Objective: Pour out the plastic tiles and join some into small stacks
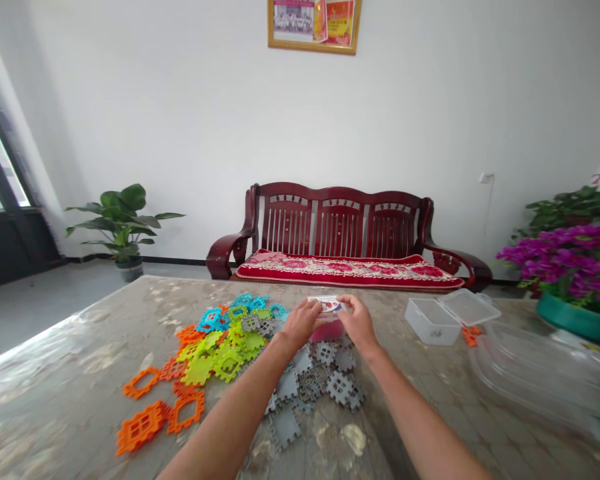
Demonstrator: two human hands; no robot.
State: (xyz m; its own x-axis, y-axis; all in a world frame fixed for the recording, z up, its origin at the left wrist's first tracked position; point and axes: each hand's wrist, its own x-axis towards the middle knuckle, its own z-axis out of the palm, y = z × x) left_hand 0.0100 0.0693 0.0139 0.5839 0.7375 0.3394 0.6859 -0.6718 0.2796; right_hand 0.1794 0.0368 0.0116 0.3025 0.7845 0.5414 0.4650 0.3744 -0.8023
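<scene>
Grey tabletop (80, 393) bears orange, green, blue and grey interlocking plastic tiles (199, 368), loose and unboxed, centre-left; mid-frame, left hand (301, 320) and right hand (359, 323) clasp a clear plastic box showing pink (329, 331), apparently lidded.

There were orange pcs (139, 428), lime-grn pcs (199, 371), bright-blue pcs (210, 320) & grey pcs (287, 427). Small box (329, 331) showed pink, its label (329, 304) white w/ blue & red print. Tbl (95, 360) was grey-brown w/ pale blotches. Bench (340, 212) was dk red; its cushion (345, 269) red w/ cream & pink floral pattern. Flowers (565, 257) were purple, bowl (575, 317) teal, pic frame (313, 47) gold, wall (130, 87) white.
</scene>
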